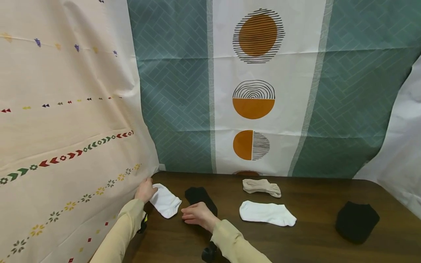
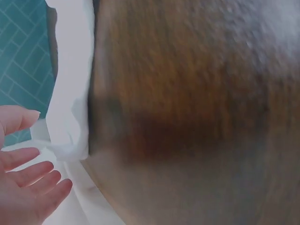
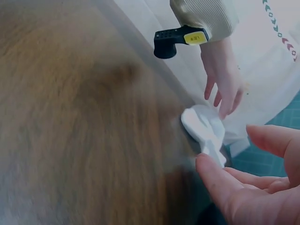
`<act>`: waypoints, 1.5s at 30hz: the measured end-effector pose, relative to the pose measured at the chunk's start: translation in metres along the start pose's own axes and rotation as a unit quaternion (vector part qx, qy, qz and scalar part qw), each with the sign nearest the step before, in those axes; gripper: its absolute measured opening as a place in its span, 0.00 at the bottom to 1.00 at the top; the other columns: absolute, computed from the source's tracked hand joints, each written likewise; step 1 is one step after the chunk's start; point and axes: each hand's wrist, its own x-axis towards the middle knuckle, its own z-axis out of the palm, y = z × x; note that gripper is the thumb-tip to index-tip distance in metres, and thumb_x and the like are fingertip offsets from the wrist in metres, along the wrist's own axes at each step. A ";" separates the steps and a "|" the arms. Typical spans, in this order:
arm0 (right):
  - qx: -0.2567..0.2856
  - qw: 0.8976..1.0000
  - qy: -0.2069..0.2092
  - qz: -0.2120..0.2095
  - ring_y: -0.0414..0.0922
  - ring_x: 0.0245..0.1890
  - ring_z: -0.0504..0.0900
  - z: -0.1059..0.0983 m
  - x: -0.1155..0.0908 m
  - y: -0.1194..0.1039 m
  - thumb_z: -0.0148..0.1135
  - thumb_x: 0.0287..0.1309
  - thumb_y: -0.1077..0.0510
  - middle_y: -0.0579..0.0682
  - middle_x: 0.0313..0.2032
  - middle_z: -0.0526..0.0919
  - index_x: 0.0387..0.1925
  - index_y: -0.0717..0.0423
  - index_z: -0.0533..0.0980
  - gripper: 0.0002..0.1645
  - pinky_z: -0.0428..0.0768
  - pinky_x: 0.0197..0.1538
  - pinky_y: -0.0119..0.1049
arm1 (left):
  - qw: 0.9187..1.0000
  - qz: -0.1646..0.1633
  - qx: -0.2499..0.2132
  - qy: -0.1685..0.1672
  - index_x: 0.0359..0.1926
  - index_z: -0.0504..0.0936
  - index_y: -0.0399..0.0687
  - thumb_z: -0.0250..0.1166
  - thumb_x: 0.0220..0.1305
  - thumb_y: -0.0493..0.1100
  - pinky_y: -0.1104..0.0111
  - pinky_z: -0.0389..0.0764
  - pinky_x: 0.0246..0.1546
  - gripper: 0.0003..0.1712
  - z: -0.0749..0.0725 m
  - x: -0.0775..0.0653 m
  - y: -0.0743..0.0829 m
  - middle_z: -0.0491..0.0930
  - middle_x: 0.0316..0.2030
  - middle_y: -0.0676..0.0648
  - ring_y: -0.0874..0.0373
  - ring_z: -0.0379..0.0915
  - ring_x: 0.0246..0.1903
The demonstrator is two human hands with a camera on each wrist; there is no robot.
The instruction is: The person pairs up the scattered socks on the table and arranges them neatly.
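Standing apart from one another, the fingers (image 2: 37, 172) of the left hand (image 1: 144, 190) grip nothing that shows; thumb well clear of the rest. Whether they graze the white sock beside them, cannot tell. Right hand (image 1: 201, 216): fingers slightly bent, wide gap between thumb and index in the right wrist view, nothing held.

White sock (image 1: 165, 201) lies on the left part of the bench (image 1: 312, 241), between the two hands, its far end just beside the left fingers and its near end near the right ones. Surface uneven in the right wrist view. Cannot tell which end is the cuff.

Handling, judged by eye: light, limp, thin knit; nothing fragile; should drag rather than slip on the wood. Likely to fold or skew if pulled from one end only. Best hold: a light thumb-and-finger pinch at each end, catching both layers, then lift evenly.

Further out: dark sock (image 1: 194, 194) just beyond the right hand, partly hidden by it; second white sock (image 1: 267, 213) lying flat to the right; beige sock (image 1: 261, 187), rumpled, behind that; black cloth piece (image 1: 356, 222) at far right, well apart.
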 end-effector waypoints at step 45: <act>0.094 0.995 0.023 0.005 0.51 0.34 0.80 0.030 0.012 0.015 0.57 0.54 0.70 0.62 0.32 0.80 0.36 0.75 0.73 0.09 0.76 0.40 0.44 | 1.000 -0.021 0.001 -0.021 0.24 0.78 0.37 0.59 0.53 0.32 0.56 0.71 0.23 0.03 -0.002 0.004 -0.016 0.76 0.23 0.44 0.51 0.71 0.22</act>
